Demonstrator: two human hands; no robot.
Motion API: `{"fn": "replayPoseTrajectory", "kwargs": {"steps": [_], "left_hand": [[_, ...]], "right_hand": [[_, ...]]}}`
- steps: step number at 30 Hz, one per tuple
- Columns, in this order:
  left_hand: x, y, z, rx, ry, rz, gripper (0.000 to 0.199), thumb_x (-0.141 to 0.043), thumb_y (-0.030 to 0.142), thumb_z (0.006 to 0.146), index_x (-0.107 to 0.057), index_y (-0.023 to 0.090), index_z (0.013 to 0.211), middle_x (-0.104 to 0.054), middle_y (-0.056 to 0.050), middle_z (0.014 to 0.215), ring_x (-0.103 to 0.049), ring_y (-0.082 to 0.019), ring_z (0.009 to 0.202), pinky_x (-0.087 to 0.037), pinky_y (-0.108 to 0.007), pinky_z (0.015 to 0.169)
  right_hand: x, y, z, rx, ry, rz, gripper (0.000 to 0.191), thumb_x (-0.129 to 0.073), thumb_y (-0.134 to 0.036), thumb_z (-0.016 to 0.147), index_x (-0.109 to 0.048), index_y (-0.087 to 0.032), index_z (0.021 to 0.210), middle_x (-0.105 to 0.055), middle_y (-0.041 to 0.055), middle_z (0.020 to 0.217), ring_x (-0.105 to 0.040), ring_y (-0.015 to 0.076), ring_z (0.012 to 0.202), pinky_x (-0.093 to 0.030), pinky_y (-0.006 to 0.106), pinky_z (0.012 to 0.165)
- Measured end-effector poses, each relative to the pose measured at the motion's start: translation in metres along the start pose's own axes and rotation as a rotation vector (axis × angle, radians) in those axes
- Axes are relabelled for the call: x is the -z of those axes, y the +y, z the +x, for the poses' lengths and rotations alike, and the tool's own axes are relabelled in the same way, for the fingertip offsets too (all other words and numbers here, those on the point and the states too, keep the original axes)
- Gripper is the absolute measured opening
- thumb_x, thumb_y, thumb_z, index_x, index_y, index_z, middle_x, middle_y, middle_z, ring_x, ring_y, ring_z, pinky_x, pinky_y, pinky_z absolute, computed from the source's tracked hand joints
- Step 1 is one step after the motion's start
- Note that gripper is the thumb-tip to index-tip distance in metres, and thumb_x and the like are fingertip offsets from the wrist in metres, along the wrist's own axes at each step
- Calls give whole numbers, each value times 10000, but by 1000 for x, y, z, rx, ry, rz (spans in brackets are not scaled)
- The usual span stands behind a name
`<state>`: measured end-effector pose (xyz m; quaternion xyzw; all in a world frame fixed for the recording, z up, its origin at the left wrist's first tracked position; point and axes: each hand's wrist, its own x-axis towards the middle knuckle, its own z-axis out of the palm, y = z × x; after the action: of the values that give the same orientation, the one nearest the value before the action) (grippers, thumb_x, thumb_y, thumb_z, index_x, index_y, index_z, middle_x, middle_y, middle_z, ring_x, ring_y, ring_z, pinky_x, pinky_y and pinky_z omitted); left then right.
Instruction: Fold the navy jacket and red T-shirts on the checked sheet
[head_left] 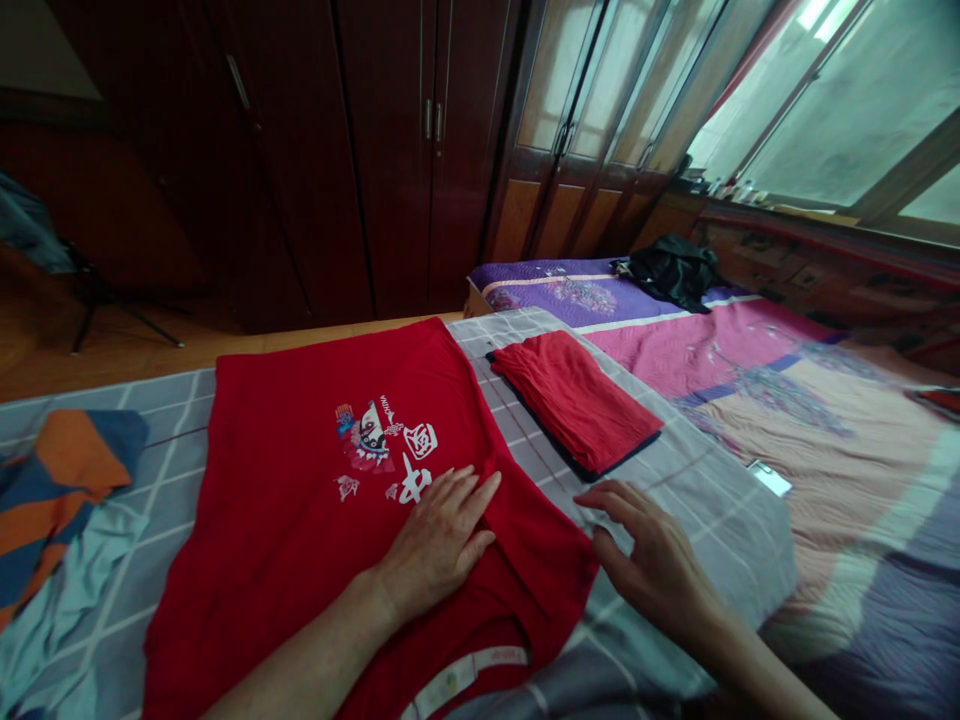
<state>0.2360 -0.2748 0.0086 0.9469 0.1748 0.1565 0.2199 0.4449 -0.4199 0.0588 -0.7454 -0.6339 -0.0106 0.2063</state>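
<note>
left hand (439, 535) lies flat on the red t-shirt (300, 570); right hand (645, 555) is at its edge, over the grey checked sheet (690, 530). no object stands between the 2 hands. straight ahead, the folded red cloth (574, 400) blocks the way up the sheet. farther right, the pink quilt (750, 420) offers room, a small silver object (770, 478) lying in it. far left, a striped orange and blue cloth (64, 490) sits beside the shirt. a black bag (670, 270) stands well off, on the purple quilt (555, 290).
</note>
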Motion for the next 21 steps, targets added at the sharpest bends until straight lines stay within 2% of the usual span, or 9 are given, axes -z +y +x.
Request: {"fn": "replayPoseTrajectory", "kwargs": {"steps": [3, 9, 13, 16, 18, 21], "left_hand": [[1, 1, -1, 12, -13, 4, 533, -501, 267, 907, -342, 219, 1414, -467, -127, 1379, -377, -274, 1312, -347, -500, 1071], [1, 0, -1, -9, -15, 26, 526, -503, 261, 905, -358, 232, 1410, -449, -144, 1382, -367, -285, 1315, -343, -505, 1067], [1, 0, 0, -22, -14, 34, 556, -529, 225, 884, -353, 236, 1411, -464, -146, 1355, -370, -293, 1310, -352, -509, 1060], [1, 1, 0, -22, -5, 25, 551, -526, 231, 886, -352, 244, 1408, -487, -134, 1327, -373, -292, 1309, -346, -518, 1064], [2, 2, 0, -19, -15, 25, 547, -514, 235, 893, -344, 234, 1413, -486, -139, 1330, -371, -294, 1312, -335, -521, 1072], [3, 3, 0, -7, -33, 36, 543, -502, 240, 901, -337, 223, 1418, -456, -152, 1367, -357, -300, 1323, -326, -519, 1078]], "right_hand": [[-7, -7, 36, -75, -49, -6, 241, -456, -295, 862, -657, -187, 939, -650, 66, 898, -608, 194, 856, -450, 295, 740], [-37, -31, 102, -107, -225, -233, 363, -460, -484, 890, -663, -184, 912, -683, 71, 915, -632, 199, 865, -409, 259, 671], [-48, -31, 125, -120, -262, -333, 265, -484, -362, 857, -663, -166, 856, -697, 99, 858, -649, 219, 805, -386, 258, 614], [-47, -22, 132, -139, -255, -361, 239, -458, -248, 832, -669, -136, 852, -696, 137, 846, -653, 240, 806, -380, 265, 611], [-42, -19, 131, -127, -242, -365, 263, -436, -216, 832, -663, -127, 930, -692, 146, 905, -646, 240, 857, -384, 262, 633], [-35, -21, 123, -17, -270, -322, 350, -448, -169, 804, -615, -198, 1110, -690, 73, 1000, -634, 197, 922, -385, 235, 678]]}}
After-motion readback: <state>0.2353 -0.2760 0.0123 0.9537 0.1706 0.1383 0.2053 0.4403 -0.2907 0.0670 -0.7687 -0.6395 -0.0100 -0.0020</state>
